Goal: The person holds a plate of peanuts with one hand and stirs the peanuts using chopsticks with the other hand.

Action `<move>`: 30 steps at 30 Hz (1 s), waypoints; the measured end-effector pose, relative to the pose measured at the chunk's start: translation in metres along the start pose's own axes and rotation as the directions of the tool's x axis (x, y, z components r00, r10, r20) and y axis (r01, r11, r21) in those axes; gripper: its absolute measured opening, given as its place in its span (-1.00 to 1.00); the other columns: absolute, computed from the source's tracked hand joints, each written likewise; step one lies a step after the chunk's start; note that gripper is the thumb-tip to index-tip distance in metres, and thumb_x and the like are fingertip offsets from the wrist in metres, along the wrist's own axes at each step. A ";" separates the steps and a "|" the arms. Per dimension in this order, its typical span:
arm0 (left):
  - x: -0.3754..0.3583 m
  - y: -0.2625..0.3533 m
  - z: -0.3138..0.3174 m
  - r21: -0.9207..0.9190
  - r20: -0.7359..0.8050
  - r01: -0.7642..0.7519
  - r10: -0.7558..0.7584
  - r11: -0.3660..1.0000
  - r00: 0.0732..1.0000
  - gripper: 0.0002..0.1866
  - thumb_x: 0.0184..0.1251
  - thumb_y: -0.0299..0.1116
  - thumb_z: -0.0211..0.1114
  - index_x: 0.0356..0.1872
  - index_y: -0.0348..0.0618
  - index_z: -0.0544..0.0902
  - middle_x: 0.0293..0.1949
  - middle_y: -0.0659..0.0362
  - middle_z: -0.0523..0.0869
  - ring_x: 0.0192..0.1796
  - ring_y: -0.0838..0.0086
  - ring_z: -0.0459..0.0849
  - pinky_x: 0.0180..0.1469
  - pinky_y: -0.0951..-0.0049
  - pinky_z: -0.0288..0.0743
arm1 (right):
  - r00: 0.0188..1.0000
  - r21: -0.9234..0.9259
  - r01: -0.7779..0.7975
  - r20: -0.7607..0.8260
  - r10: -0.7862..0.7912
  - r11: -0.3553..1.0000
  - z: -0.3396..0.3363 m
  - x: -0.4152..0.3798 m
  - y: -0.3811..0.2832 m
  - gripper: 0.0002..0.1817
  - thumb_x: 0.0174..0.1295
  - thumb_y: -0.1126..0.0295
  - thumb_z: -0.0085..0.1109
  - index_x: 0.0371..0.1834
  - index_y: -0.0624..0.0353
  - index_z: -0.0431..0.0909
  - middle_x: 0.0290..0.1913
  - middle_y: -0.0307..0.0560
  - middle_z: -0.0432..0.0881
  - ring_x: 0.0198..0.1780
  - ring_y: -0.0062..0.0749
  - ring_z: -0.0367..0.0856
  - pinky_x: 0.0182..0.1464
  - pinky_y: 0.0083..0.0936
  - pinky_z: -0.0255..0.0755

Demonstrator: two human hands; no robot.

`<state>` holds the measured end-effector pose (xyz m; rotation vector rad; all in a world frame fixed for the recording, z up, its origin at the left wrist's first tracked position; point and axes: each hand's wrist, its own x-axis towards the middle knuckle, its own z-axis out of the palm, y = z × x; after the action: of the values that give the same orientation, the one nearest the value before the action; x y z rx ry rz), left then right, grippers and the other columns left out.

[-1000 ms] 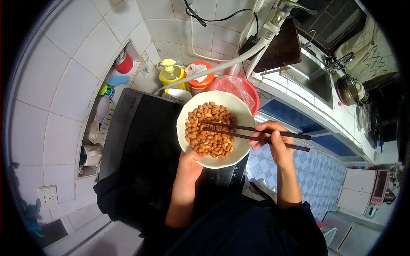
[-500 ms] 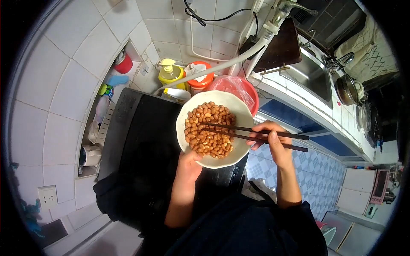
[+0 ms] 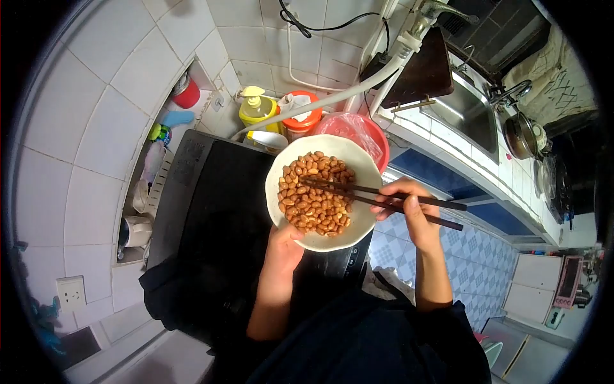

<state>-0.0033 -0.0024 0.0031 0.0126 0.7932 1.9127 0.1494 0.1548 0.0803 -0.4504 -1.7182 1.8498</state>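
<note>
A cream bowl (image 3: 366, 168) with a wavy rim is held up in front of me, filled partway with reddish-brown peanuts (image 3: 313, 205). My left hand (image 3: 284, 246) grips its near-left edge, thumb over the rim and the other fingers hidden underneath. In my right hand (image 3: 412, 208) is a pair of dark chopsticks (image 3: 358, 187), held from the right side of the bowl. Their tips meet among the peanuts, left of the middle of the bowl.
Below the bowl is a black-topped appliance (image 3: 217, 205). Behind it stand a yellow pump bottle (image 3: 258, 109), an orange-lidded tub (image 3: 300, 118) and a pink basin (image 3: 384, 137). A grey hose (image 3: 332, 97) crosses above them. To the right is a sink (image 3: 464, 115) in a tiled counter.
The chopstick tips have drawn together among the peanuts. The bowl and both hands stay nearly in place.
</note>
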 end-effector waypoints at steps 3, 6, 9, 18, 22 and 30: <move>0.000 0.000 0.000 -0.017 0.002 0.007 -0.007 1.000 1.000 -0.31 -0.24 -0.52 -0.06 0.13 -0.41 0.18 0.07 -0.04 0.38 0.14 0.21 0.35 0.19 0.22 0.22 | 0.994 0.001 -0.029 0.107 0.029 1.000 -0.002 0.001 -0.001 -0.51 0.28 0.09 -0.14 -0.15 0.42 0.41 -0.27 0.07 0.52 -0.29 -0.32 0.58 -0.31 -0.51 0.48; -0.001 0.001 -0.001 -0.032 0.003 -0.006 0.006 0.999 1.000 -0.31 -0.24 -0.53 -0.06 0.14 -0.41 0.18 0.09 -0.04 0.36 0.15 0.21 0.35 0.19 0.20 0.22 | 0.989 0.010 0.001 0.150 -0.002 1.000 -0.009 -0.004 -0.005 -0.48 0.27 0.06 -0.14 -0.22 0.46 0.43 -0.32 0.08 0.52 -0.34 -0.34 0.57 -0.33 -0.51 0.48; -0.001 0.001 -0.001 -0.020 0.016 0.009 -0.009 1.000 1.000 -0.30 -0.24 -0.53 -0.07 0.15 -0.41 0.17 0.10 -0.05 0.35 0.15 0.20 0.34 0.19 0.19 0.22 | 0.986 -0.030 0.024 0.168 -0.019 0.999 -0.011 -0.008 -0.014 -0.46 0.26 0.04 -0.14 -0.28 0.47 0.45 -0.36 0.08 0.52 -0.39 -0.35 0.57 -0.35 -0.51 0.48; -0.002 0.002 0.002 -0.005 -0.012 -0.009 0.009 1.000 1.000 -0.27 -0.25 -0.53 -0.07 0.17 -0.43 0.12 0.12 -0.07 0.32 0.17 0.18 0.32 0.21 0.19 0.20 | 1.000 -0.046 -0.022 0.001 0.022 0.999 -0.012 -0.008 -0.014 -0.56 0.28 0.16 -0.13 -0.23 0.45 0.43 -0.34 0.08 0.54 -0.34 -0.29 0.60 -0.33 -0.51 0.51; -0.001 0.002 0.003 0.007 -0.009 -0.011 0.011 1.000 1.000 -0.28 -0.24 -0.52 -0.07 0.17 -0.44 0.12 0.12 -0.07 0.32 0.17 0.19 0.31 0.21 0.19 0.19 | 0.999 -0.046 -0.004 -0.037 0.002 0.999 -0.015 -0.011 -0.017 -0.54 0.28 0.13 -0.13 -0.19 0.44 0.43 -0.33 0.11 0.55 -0.36 -0.28 0.60 -0.33 -0.50 0.52; -0.002 0.003 0.004 0.011 0.001 -0.003 0.003 1.000 1.000 -0.29 -0.24 -0.52 -0.07 0.16 -0.44 0.13 0.10 -0.06 0.33 0.15 0.20 0.33 0.19 0.19 0.21 | 0.995 -0.099 0.007 0.097 0.002 0.995 -0.005 -0.001 -0.012 -0.51 0.27 0.10 -0.12 -0.16 0.44 0.44 -0.30 0.05 0.53 -0.31 -0.35 0.60 -0.36 -0.58 0.47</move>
<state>-0.0038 -0.0024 0.0088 0.0215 0.8038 1.9111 0.1557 0.1582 0.0917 -0.4036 -1.8808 1.8168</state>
